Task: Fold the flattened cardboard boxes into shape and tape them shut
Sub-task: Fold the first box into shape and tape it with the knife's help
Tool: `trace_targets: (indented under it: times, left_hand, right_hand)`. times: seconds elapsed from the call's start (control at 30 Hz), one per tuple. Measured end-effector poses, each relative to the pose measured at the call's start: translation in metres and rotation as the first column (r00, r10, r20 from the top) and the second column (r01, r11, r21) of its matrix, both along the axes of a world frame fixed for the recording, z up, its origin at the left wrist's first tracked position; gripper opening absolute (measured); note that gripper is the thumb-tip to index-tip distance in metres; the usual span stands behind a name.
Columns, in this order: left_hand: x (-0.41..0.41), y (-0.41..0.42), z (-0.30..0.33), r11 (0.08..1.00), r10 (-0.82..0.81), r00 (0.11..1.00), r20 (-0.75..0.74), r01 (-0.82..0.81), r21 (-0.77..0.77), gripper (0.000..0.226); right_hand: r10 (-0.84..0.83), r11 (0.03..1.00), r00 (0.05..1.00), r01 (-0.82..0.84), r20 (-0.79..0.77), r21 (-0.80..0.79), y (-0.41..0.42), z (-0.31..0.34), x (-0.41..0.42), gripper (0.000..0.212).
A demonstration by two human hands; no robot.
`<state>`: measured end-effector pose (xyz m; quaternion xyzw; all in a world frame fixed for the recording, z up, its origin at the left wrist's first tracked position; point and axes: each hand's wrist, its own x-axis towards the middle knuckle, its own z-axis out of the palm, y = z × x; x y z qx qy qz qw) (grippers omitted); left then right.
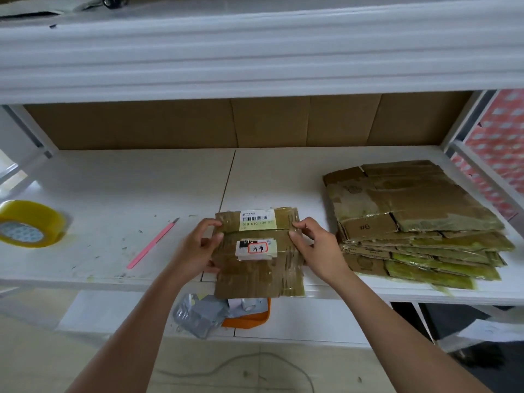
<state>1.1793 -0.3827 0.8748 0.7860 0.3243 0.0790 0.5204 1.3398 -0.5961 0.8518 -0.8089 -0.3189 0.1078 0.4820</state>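
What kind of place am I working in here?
Probably a parcel packing station: a stack of flattened cardboard boxes on a white shelf bench, a roll of yellow packing tape, and shipping labels on the flat box in hand.

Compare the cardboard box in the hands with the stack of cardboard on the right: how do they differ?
The held box is single, gripped by both hands at the shelf's front edge, with white labels; the stack holds many pieces, lies untouched, and its top shows "#6". Both are flattened, brown and tape-marked.

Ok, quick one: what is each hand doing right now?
Left hand: pinches the left edge of the flattened cardboard box.
Right hand: pinches the box's right edge.
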Motion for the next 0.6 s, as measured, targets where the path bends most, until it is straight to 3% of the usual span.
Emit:
trace_targets:
  times: [0.43,0.6]
  left_hand:
    - [-0.001,0.000,-0.007,0.997,0.063,0.998,0.019,-0.062,-0.044,0.024]
    - [0.004,-0.005,0.002,0.998,0.067,0.997,-0.028,-0.067,-0.021,0.015]
  right_hand:
    - [-0.014,0.998,1.000,0.016,-0.022,0.064,0.003,-0.009,0.001,0.014]
    - [-0.022,0.991,0.995,0.035,0.098,-0.131,0.005,0.003,-0.002,0.012]
